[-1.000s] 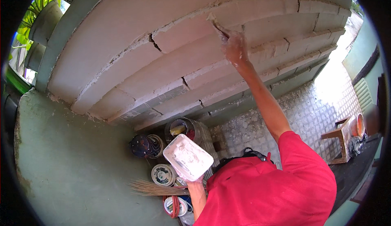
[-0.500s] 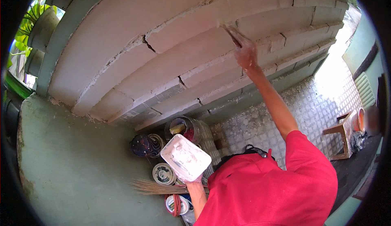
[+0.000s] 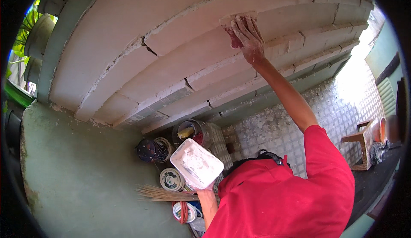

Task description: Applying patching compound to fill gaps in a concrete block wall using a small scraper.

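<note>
- Overhead, the right hand [image 3: 247, 38] is raised at full reach against the white block wall [image 3: 128, 36], fingers closed around a putty blade [image 3: 236, 18] whose pale edge shows just above the fingertips.
- Blade position: it lies flat on the block face, touching the wall at a horizontal mortar joint [image 3: 188, 28]; the handle is hidden inside the grip.
- Long axis: the blade's working edge runs left to right, roughly parallel to the joint it sits on. The joint carries on to the left of the grip and down toward a cracked corner [image 3: 147, 49].
- Left hand [image 3: 201, 191]: low and near the body, fingers wrapped under a white rectangular tray [image 3: 197, 163] coated in filler. Only the fingertips show beneath it, so the hold is firm but mostly hidden.
- Key relation: tray and blade are well apart, the tray low and left of the raised arm. The right hand is the only 1 at the wall; the left is nowhere near it.
- Judgement: any reload of filler calls for the right arm to drop down and left to the tray, since the tray sits close to the chest.
- Surroundings: several paint tins [image 3: 171, 179], a glass jar [image 3: 192, 131] and a straw broom [image 3: 160, 193] lie on the floor below the tray.
</note>
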A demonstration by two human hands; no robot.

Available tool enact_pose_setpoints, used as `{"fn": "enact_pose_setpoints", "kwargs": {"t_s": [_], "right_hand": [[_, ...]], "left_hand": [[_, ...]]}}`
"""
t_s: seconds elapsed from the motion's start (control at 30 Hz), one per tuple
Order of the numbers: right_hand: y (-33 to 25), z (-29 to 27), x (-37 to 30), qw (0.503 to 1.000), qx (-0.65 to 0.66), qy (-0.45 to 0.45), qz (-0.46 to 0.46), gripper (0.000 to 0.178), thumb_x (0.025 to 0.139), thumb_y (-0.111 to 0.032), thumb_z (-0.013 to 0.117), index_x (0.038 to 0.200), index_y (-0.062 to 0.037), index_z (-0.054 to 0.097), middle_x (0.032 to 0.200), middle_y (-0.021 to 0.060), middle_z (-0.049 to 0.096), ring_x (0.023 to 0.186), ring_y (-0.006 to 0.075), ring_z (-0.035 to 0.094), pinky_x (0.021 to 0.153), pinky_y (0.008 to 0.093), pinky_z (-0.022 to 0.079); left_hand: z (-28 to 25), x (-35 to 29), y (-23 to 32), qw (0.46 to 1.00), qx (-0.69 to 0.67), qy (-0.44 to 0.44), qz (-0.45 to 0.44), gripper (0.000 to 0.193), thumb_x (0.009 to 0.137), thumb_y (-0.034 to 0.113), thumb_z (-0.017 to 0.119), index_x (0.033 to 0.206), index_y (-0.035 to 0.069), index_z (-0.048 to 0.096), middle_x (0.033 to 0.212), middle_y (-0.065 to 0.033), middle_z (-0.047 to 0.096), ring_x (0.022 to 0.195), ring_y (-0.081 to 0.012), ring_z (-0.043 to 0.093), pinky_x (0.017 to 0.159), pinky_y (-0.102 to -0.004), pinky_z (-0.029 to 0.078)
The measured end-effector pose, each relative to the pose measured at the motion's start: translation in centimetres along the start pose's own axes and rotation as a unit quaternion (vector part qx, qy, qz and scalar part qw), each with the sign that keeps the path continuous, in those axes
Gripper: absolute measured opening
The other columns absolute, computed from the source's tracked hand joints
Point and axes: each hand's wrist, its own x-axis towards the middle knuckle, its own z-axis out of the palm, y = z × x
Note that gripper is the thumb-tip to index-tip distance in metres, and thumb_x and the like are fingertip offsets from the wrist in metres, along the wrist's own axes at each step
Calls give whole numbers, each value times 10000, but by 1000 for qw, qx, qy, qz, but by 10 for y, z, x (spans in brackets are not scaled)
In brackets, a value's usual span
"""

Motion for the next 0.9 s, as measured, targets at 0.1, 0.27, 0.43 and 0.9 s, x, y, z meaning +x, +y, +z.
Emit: {"fn": "enact_pose_setpoints", "kwargs": {"t_s": [0.1, 0.27, 0.43, 0.9], "right_hand": [[1, -1, -5, 1000, -8, -14, 2, 524, 797, -102, 605, 1318, -115, 561, 1400, 91, 497, 1301, 380, 432, 1087, 500, 356], [-7, -11, -3, 999, 18, -31, 25, 539, 774, -53, 610, 1309, -111, 567, 1384, 100, 510, 1294, 374, 439, 1084, 492, 364], [-9, -20, -10, 997, 25, -56, 44, 566, 744, 2, 618, 1301, -89, 567, 1357, 122, 530, 1278, 360, 464, 1071, 474, 383], [31, -45, 15, 902, 229, -18, 365, 282, 881, -159, 591, 1084, 26, 654, 877, 152, 681, 767, 201, 620, 761, 328, 491]], "left_hand": [[-1, 1, -1, 1000, -2, -1, -6, 565, 945, 518, 391, 1377, 162, 468, 1359, -66, 544, 1227, -316, 526, 1013, -543, 425], [-5, 0, 1, 1000, 3, 7, 10, 579, 942, 529, 385, 1382, 160, 463, 1368, -66, 537, 1229, -319, 523, 1024, -545, 413], [-4, -6, 2, 1000, -10, -21, 1, 588, 943, 539, 375, 1388, 163, 455, 1387, -62, 519, 1236, -321, 516, 1036, -552, 396], [-10, -6, 14, 999, 49, 7, 20, 578, 949, 528, 379, 1387, 158, 450, 1370, -59, 533, 1222, -307, 530, 1028, -525, 417]]}}
